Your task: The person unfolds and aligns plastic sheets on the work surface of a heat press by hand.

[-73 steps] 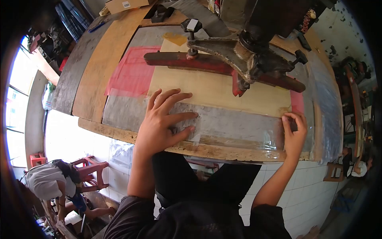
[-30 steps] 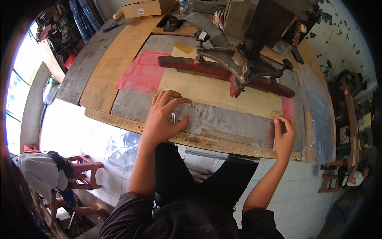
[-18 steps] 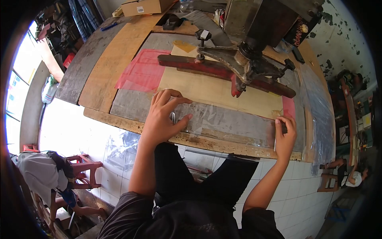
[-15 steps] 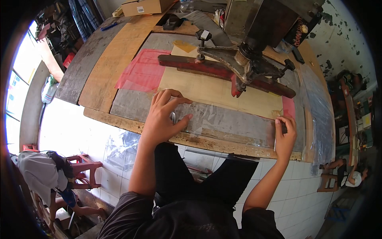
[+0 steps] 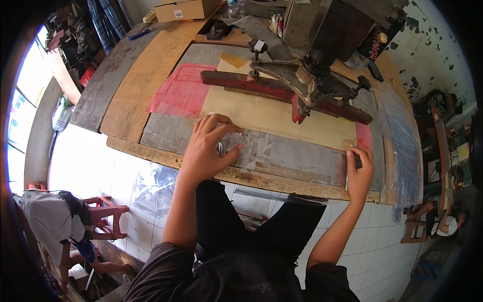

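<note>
From where I stand, the left hand (image 5: 207,146) is spread over the grey plate (image 5: 168,133), thumb and forefinger well apart, fingertips close to the near edge of a pale yellow sheet (image 5: 251,108). The right hand (image 5: 351,152) curls at that sheet's near right corner — whether it pinches anything, I can't tell. The sheet lies on the plate, on the counter (image 5: 146,152), a red bar (image 5: 239,83) crossing above — pink film (image 5: 178,88) sits by its left end.

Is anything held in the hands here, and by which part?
Apparently a clear plastic sheet: the right hand seems to pinch its right edge; whether the left hand grips it cannot be told.
</note>
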Tool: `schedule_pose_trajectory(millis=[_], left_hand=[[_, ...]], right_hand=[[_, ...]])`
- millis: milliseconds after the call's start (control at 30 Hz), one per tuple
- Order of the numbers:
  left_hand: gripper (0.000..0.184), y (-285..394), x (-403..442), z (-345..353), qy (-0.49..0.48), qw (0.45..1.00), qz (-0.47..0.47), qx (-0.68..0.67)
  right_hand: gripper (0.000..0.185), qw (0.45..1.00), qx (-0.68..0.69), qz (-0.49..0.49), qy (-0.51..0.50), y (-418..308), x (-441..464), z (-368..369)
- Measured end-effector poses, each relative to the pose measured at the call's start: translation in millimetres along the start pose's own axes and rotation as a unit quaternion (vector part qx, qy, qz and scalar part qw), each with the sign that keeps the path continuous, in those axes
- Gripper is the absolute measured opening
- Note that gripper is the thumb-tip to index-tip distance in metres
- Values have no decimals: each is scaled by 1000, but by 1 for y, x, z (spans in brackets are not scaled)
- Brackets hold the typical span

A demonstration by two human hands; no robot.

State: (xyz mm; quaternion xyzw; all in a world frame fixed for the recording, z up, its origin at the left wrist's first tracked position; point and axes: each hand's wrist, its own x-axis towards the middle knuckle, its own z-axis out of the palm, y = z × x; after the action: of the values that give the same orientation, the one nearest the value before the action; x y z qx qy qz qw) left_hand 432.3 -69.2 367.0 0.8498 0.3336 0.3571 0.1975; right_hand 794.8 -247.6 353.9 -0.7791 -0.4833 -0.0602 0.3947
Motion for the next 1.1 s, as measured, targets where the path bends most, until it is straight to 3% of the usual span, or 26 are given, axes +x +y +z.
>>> schedule_pose_trajectory(millis=[1100], left_hand=[[35, -1, 0, 0, -9, 1000, -6, -7]], right_hand=[[15, 1000, 5, -9, -1, 3, 1, 0]])
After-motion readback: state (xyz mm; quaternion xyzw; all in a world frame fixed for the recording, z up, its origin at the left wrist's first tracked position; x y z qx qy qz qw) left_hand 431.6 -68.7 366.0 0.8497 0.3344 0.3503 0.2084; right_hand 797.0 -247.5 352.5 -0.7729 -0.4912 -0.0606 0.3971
